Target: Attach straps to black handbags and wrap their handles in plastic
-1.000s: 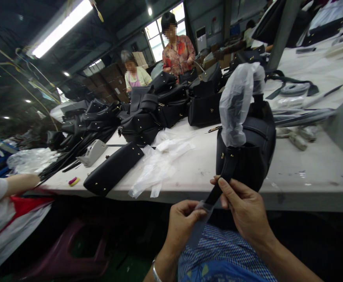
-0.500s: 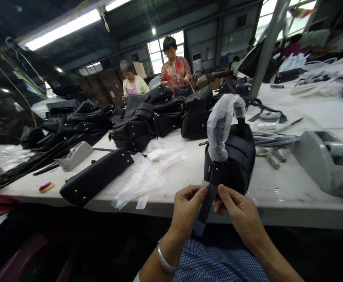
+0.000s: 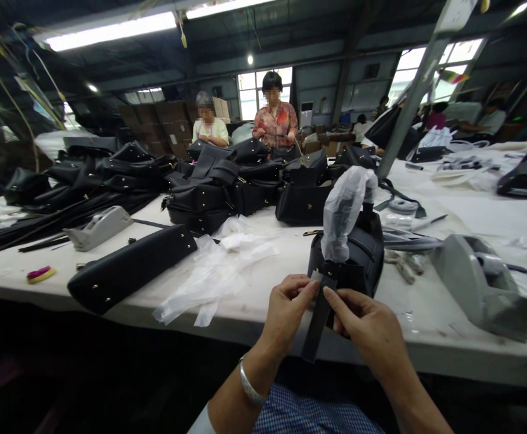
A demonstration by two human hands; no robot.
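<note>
A black handbag (image 3: 362, 256) stands at the near edge of the white table (image 3: 426, 319), its handle wrapped in clear plastic (image 3: 342, 211). A black strap (image 3: 318, 313) hangs down from the bag's front, with a clear film sleeve over it. My left hand (image 3: 286, 307) pinches the strap's top from the left. My right hand (image 3: 365, 328) pinches it from the right, thumb and fingers closed on it. Both hands sit just below the bag.
A flat black bag (image 3: 127, 268) and loose plastic sheets (image 3: 213, 271) lie to the left. Grey tape dispensers stand at the right (image 3: 484, 280) and left (image 3: 96, 226). Several black bags (image 3: 218, 181) are piled behind. Two people (image 3: 274, 117) work across the table.
The view has swung to the right and levelled. My hands have slid up the strap, from its lower end toward the bag, drawing the film sleeve upward.
</note>
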